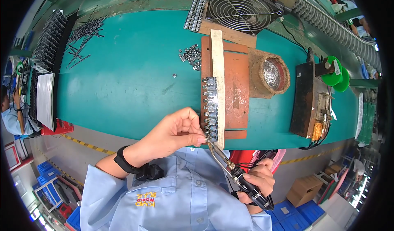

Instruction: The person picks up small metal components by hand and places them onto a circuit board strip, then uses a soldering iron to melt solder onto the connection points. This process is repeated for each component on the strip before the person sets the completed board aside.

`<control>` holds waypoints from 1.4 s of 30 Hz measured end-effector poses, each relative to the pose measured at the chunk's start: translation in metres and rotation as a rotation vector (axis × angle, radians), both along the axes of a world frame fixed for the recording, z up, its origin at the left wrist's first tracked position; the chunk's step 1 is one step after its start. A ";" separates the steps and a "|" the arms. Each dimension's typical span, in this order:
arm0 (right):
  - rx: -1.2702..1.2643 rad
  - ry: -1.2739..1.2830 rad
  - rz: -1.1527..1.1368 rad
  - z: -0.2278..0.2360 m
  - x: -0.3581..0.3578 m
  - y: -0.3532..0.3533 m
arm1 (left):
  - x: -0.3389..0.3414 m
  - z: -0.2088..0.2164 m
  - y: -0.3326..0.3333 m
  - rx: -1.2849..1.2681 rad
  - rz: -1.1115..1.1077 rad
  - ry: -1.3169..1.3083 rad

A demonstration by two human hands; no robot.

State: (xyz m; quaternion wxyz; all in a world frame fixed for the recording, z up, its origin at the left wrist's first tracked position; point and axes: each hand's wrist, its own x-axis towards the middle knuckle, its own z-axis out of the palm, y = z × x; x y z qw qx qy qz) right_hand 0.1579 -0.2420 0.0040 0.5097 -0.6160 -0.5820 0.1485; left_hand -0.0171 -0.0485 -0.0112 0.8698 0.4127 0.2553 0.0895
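Note:
My right hand (259, 181) is wrapped around a black soldering iron (245, 184) with a thin metal tube alongside it. The iron's tip reaches up to the near end of a strip of small circuit boards (211, 108). That strip lies along a pale wooden bar (219, 95) on a reddish-brown board (237, 91). At the strip's near end, my left hand (172, 134) is closed, thumb and forefinger pinched right beside the iron's tip. Whatever sits between those fingertips is too small to make out. Small metal pieces (191, 56) lie in a loose pile left of the bar.
A black fan (243, 10) stands at the back, beside another board strip (195, 13). Right of the wooden bar sits a round brown pot (269, 75), then a dark box (303, 99) with a green spool (337, 75). Thin dark strips (85, 34) and racked boards (49, 42) occupy the left.

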 end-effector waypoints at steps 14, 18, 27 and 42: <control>0.135 0.041 -0.193 -0.010 0.015 0.003 | 0.001 0.002 0.001 -0.001 -0.004 0.014; 0.021 0.235 -0.544 -0.012 0.017 0.027 | 0.000 0.002 0.000 0.016 0.000 0.026; -0.106 0.119 -0.536 -0.018 0.021 0.051 | 0.000 0.001 -0.001 0.014 0.000 0.006; 0.018 0.354 -0.119 -0.027 -0.028 0.059 | -0.002 0.003 -0.019 0.350 0.024 0.040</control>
